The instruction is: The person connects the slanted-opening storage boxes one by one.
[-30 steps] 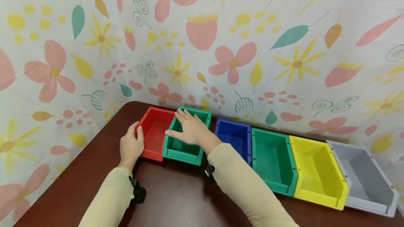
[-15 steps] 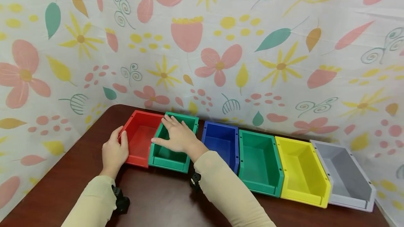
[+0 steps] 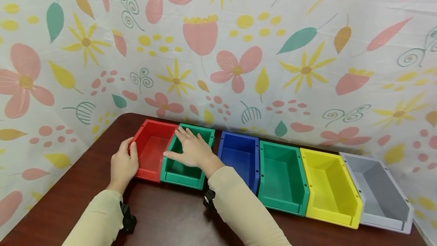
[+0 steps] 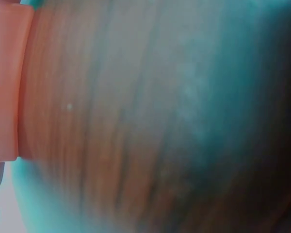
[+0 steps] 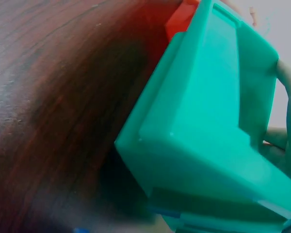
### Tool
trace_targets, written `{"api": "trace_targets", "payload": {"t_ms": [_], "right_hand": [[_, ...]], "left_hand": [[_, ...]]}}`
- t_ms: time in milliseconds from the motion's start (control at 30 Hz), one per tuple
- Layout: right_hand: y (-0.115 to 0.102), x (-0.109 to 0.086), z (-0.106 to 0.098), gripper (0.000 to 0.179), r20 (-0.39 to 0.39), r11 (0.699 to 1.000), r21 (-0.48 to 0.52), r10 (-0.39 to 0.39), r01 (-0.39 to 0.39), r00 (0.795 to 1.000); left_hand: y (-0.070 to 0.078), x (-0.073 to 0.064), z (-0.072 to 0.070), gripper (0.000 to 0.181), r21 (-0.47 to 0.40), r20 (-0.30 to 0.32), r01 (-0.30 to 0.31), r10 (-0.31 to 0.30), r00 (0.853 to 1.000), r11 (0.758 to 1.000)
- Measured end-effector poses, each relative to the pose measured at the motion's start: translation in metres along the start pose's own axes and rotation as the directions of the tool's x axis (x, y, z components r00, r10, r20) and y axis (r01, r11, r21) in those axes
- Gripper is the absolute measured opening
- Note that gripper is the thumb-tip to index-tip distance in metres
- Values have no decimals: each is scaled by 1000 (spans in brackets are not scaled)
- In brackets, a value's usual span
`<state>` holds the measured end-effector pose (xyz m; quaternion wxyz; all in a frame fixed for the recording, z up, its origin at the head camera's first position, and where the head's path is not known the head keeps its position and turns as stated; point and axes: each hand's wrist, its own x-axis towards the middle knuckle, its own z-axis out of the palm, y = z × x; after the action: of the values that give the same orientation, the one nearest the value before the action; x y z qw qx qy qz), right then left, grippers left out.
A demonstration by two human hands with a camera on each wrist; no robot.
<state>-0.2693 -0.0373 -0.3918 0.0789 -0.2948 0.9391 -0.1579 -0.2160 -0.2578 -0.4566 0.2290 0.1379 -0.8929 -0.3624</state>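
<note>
At the left end of the table, my left hand (image 3: 124, 162) grips the left side of a red bin (image 3: 155, 151), its thumb near the rim. In the left wrist view only one end of that red bin (image 4: 7, 82) shows, a fingertip beneath it. Over a green bin (image 3: 182, 179) right beside the red one, my right hand (image 3: 194, 151) lies spread, thumb and straight fingers pressing along its left rim. The right wrist view has the green bin (image 5: 199, 116) up close, slightly tilted in the picture, with fingers at its far side. Both bins look bare inside where visible.
Rightward along the back stand a blue bin (image 3: 240, 158), another green bin (image 3: 281, 177), a yellow bin (image 3: 331, 187) and a grey bin (image 3: 377, 189), side by side. A narrow gap parts the blue bin from the held green one. Behind the dark wooden table (image 3: 164, 215) hangs a flowered cloth (image 3: 225, 29).
The green bin under my right hand has slid slightly down and toward the front against the red bin. The whole scene has shifted left in the head view. My left hand stays on the red bin.
</note>
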Motion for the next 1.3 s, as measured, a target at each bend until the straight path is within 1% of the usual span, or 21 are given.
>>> {"api": "trace_targets", "payload": {"t_ms": [167,300,500,633,800,1167,1300], "right_hand": [[2,0,6,92,14,1000,11,17,-17,1000],[3,3,6,92,9,1000,13,8,-8,1000],[5,4,4,92,6,999,28,18,-18,1000],[4,4,4,91,6,999,34,27,-27,1000],[3,5,7,94,8,999,31,28,-28,1000],[3,7,9,95,2,999,25,31,-31,1000],[3,6,9,96,13,999,11,35,-36,999]], "left_hand": [[-2,-1,2,45,4,13,4,-4,1000,1000],[-3,2,2,45,2,-9,-12,12,1000,1000],[0,5,3,44,-3,-26,-30,30,999,1000],[0,6,3,43,0,-32,-25,25,999,1000],[-2,5,3,42,4,-42,-20,21,999,1000],[-3,6,3,43,0,-37,-5,5,999,1000],[-2,6,2,43,1,-28,7,-7,1000,1000]]}}
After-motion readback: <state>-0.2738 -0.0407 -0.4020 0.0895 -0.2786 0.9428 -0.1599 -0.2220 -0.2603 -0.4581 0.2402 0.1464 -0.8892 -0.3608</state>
